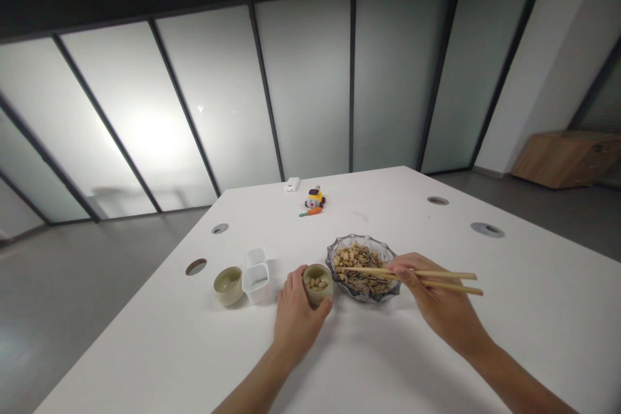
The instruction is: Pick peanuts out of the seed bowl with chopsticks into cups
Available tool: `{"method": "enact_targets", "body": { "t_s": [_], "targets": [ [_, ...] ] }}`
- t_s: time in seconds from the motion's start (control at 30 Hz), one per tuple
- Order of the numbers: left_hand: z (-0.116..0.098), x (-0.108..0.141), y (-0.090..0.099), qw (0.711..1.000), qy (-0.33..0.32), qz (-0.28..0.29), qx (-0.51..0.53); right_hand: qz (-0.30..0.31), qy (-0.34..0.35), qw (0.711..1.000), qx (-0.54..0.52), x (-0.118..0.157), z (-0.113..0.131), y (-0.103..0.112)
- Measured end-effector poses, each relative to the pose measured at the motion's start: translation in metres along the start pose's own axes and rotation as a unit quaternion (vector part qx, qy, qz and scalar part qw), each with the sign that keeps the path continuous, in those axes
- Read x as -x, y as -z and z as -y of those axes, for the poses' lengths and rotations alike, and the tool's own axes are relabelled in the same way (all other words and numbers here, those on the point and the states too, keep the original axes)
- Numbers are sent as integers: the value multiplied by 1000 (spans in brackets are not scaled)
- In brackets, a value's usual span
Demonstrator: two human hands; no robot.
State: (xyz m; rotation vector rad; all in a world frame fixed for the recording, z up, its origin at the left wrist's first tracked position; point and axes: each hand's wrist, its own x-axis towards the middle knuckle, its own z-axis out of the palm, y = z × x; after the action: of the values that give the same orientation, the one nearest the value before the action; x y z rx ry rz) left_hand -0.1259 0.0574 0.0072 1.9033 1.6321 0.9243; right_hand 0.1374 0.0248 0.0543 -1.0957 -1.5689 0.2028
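My left hand [297, 314] is wrapped round a small olive-green cup [318, 295], which has a few peanuts [317, 283] inside. Just right of the cup stands a scalloped glass bowl [378, 298] filled with nuts on its left side and striped sunflower seeds [369, 281] on its right. My right hand [429, 294] holds a pair of wooden chopsticks [449, 274], their tips pointing left over the bowl's contents. Whether the tips grip a nut is too small to tell.
Left of my left hand are a two-part white plastic container [257, 282] and a second olive-green cup [228, 286]. Farther back on the white table [388, 362] sit a yellow toy vehicle [315, 198], an orange toy carrot [311, 212] and a white device [292, 184]. Round holes pierce the tabletop.
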Motion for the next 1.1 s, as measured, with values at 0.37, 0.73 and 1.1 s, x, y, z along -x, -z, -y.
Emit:
{"method": "enact_targets", "body": {
  "t_s": [0.37, 0.73, 1.1],
  "targets": [
    [-1, 0, 0, 1000, 2, -2, -2, 39, -26, 998, -48, 10, -3, -12],
    [0, 0, 0, 1000, 0, 0, -7, 69, -14, 996, -54, 13, -3, -16],
    [-1, -1, 0, 1000, 0, 0, -2, 9, -69, 996, -62, 7, -2, -12]
  ]
}}
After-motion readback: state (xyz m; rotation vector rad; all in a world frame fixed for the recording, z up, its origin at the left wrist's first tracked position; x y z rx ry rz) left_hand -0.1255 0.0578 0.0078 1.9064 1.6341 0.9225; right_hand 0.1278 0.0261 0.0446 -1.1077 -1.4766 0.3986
